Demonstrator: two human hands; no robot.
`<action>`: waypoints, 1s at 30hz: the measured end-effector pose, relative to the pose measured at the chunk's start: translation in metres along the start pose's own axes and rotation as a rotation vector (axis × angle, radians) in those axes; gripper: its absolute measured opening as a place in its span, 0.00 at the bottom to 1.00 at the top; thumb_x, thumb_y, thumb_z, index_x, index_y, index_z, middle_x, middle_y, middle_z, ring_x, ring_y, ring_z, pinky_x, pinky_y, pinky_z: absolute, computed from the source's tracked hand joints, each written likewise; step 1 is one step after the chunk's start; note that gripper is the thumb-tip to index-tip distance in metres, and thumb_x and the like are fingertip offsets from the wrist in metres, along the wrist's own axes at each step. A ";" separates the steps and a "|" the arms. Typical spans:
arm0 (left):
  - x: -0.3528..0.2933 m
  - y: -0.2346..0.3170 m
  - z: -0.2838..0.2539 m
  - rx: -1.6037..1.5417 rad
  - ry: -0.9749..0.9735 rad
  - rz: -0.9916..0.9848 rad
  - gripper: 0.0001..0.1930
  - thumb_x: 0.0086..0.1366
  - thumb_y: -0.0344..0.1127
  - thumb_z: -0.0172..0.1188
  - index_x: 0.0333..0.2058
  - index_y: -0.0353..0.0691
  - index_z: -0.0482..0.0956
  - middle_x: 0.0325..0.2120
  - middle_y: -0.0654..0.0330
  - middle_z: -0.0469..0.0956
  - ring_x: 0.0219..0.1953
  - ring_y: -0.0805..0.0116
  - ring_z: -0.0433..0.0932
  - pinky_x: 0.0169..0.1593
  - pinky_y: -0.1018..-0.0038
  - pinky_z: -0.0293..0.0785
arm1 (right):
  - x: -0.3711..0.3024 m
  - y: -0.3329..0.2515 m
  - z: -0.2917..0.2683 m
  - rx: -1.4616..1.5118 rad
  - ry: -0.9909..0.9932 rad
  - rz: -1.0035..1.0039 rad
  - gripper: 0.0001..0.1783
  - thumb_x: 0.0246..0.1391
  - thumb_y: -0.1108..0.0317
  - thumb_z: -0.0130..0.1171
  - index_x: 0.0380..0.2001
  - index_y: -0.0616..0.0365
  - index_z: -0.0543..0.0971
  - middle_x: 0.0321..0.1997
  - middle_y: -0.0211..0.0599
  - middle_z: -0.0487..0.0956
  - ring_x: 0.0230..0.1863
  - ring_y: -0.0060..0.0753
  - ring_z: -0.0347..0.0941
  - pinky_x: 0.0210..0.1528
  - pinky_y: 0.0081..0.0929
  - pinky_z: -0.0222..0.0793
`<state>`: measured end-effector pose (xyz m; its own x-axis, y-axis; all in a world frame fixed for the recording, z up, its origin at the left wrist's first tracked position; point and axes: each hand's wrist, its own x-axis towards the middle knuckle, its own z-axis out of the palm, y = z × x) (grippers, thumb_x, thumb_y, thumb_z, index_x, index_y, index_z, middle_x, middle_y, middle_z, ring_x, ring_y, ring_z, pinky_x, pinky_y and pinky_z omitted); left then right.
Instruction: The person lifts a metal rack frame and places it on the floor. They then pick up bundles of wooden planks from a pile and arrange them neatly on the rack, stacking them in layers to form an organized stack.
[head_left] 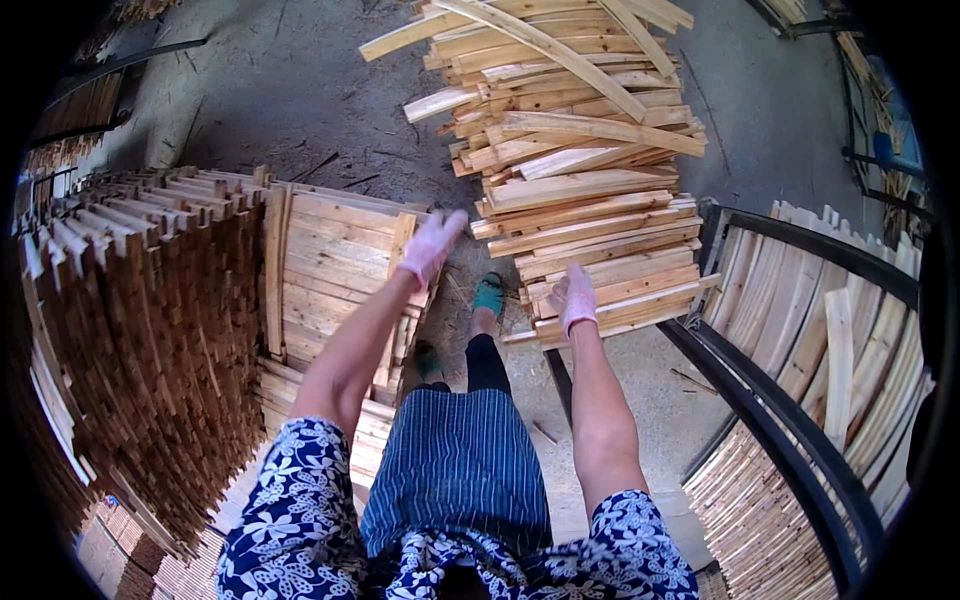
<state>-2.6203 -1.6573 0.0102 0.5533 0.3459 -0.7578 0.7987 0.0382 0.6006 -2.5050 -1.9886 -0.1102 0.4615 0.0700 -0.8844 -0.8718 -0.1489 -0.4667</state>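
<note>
- The left hand [437, 243], in a pale pinkish glove, has its fingers loosely extended and holds nothing visible; it hovers just beside the left ends of the wooden slats [592, 187].
- The right hand [575, 297], gloved alike, lies over the near end of the slats, its fingers pointing away from the body; whether they grasp a slat or merely rest there, I cannot tell.
- The slats lie in a long, loose heap ahead of the person, pale yellow to brown, some with dark knots; most run crosswise with uneven ends, and several lie slantwise on top at the far end.
- The heap's far end is cut off by the upper edge.
- The left fingers look blurred; the right palm and underside are hidden.
- The dark metal frame [822, 243] on the right is partly lost in the black rim.
</note>
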 end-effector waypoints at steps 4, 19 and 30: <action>0.102 0.019 -0.016 0.023 0.057 -0.084 0.36 0.69 0.56 0.52 0.65 0.37 0.60 0.58 0.45 0.72 0.56 0.52 0.75 0.59 0.61 0.71 | 0.006 -0.060 0.083 -0.173 0.340 -0.020 0.59 0.53 0.32 0.60 0.74 0.57 0.47 0.73 0.53 0.59 0.70 0.49 0.60 0.70 0.43 0.57; 0.131 -0.022 0.116 0.156 -0.044 0.005 0.70 0.54 0.71 0.66 0.71 0.26 0.30 0.71 0.32 0.47 0.73 0.46 0.53 0.72 0.67 0.54 | 0.032 -0.067 0.082 0.126 0.197 -0.036 0.70 0.48 0.22 0.58 0.77 0.42 0.29 0.81 0.38 0.45 0.75 0.50 0.49 0.68 0.67 0.51; 0.043 -0.034 0.152 0.196 -0.084 0.009 0.50 0.61 0.67 0.60 0.73 0.50 0.49 0.70 0.38 0.49 0.68 0.33 0.60 0.69 0.53 0.61 | -0.010 -0.046 0.041 0.204 0.094 -0.172 0.54 0.63 0.32 0.50 0.76 0.47 0.37 0.76 0.43 0.53 0.74 0.46 0.54 0.71 0.46 0.56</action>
<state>-2.5874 -1.7862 -0.0818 0.5716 0.2661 -0.7762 0.8200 -0.1508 0.5522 -2.4760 -1.9415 -0.0801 0.6105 -0.0162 -0.7919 -0.7900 0.0593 -0.6102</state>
